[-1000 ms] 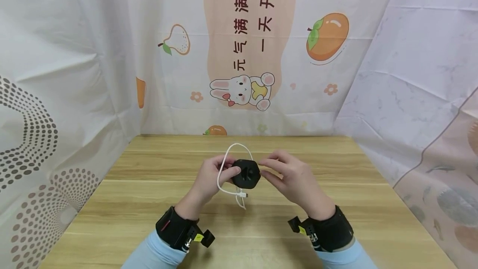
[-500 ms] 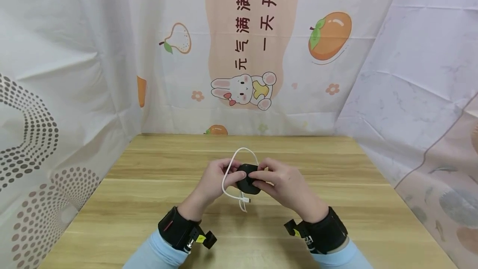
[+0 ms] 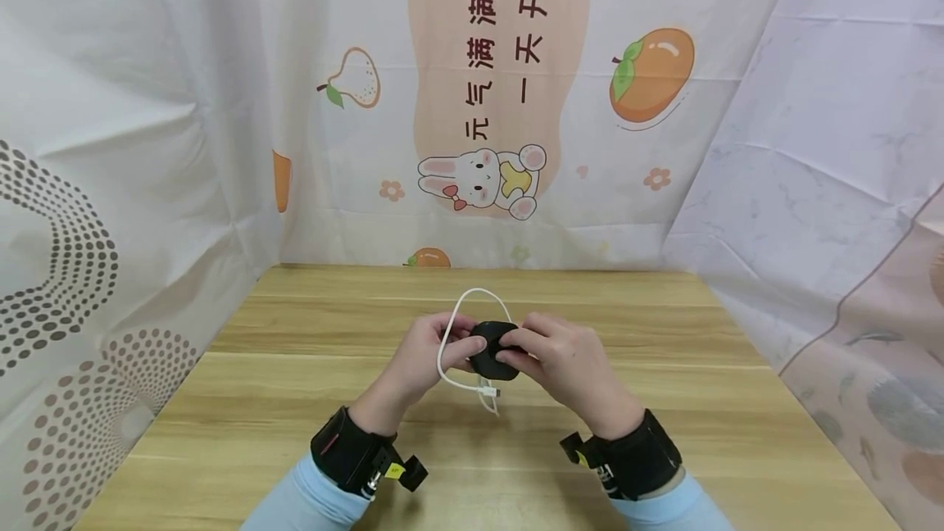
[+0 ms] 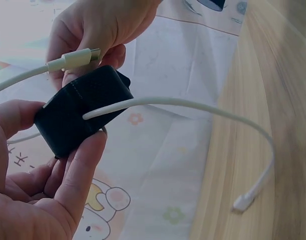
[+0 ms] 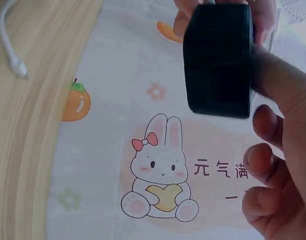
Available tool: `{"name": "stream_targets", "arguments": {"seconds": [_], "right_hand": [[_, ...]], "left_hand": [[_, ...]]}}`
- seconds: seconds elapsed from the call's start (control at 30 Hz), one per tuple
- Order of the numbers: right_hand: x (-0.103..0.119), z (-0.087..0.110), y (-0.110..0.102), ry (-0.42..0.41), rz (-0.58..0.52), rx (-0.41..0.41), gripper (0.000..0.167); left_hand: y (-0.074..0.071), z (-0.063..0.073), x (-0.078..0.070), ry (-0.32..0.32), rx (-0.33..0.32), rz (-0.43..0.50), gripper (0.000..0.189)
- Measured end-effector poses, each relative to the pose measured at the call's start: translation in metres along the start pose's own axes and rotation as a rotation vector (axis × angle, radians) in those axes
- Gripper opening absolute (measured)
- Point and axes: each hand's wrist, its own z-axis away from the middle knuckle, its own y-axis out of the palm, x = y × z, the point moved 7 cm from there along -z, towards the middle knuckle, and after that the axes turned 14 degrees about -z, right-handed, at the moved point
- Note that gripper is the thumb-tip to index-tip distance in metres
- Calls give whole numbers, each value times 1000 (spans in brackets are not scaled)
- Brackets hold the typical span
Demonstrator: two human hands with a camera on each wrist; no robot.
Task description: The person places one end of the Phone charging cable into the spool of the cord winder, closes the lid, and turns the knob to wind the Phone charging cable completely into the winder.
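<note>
A black six-sided cable winder [image 3: 492, 360] is held above the table in front of me. My left hand [image 3: 422, 351] grips its left side, thumb on the near face. The thumb and index finger of my right hand [image 3: 571, 359] pinch at the middle of that face and cover its recess. White charging cable [image 4: 183, 103] runs out through the winder's sides. One plug [image 4: 78, 59] with a bare metal tip hangs near the right hand in the left wrist view; the other cable end [image 4: 243, 203] dangles free. In the right wrist view the winder [image 5: 218, 65] appears dark and edge-on.
The wooden table [image 3: 310, 334] lies beneath both hands. A printed cloth [image 3: 354, 162] with a rabbit and fruit hangs behind its back edge, with further cloth at both sides. Each wrist wears a black strap [image 3: 350, 453] with a small camera.
My right hand has moved left from the winder's right edge onto the middle of its face, where its fingertips now pinch. The winder and my left hand have shifted slightly right and down.
</note>
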Motion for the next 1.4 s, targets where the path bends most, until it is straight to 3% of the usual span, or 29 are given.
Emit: {"name": "stream_targets", "arguments": {"seconds": [0.13, 0.37, 0.47, 0.67, 0.87, 1.1, 1.23, 1.4], "right_hand": [[2, 0, 1, 4, 31, -35, 19], [5, 1, 6, 8, 60, -91, 28], [3, 2, 6, 39, 37, -120, 27], [-9, 5, 9, 212, -74, -125, 27], [-19, 8, 11, 357, -206, -171, 28], [-28, 11, 14, 498, -337, -173, 29], [-28, 10, 13, 501, -324, -151, 24], [-23, 7, 10, 422, -257, -124, 12]], "left_hand": [[1, 0, 0, 6, 1, 18, 31], [3, -1, 5, -13, -57, 36, 30], [3, 0, 5, -3, -84, -3, 31], [0, 2, 2, 90, -182, -214, 29], [2, 5, -3, 198, -266, -241, 30], [2, 5, -4, 198, -303, -250, 30], [0, 5, -4, 187, -296, -264, 29], [-2, 4, -4, 181, -284, -280, 28]]}}
